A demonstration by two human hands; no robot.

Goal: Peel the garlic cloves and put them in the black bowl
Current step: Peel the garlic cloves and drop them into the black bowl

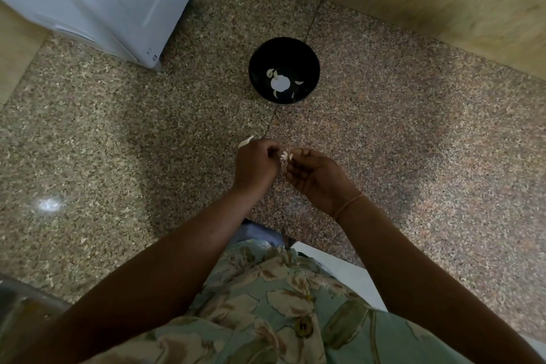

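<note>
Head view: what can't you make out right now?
Head view only.
The garlic clove: too small, partly covered by the left hand and right hand; peeling progress unclear.
The black bowl: glare on its bottom muddles the clove count.
A white piece: partly behind the left hand; clove or peel unclear.
</note>
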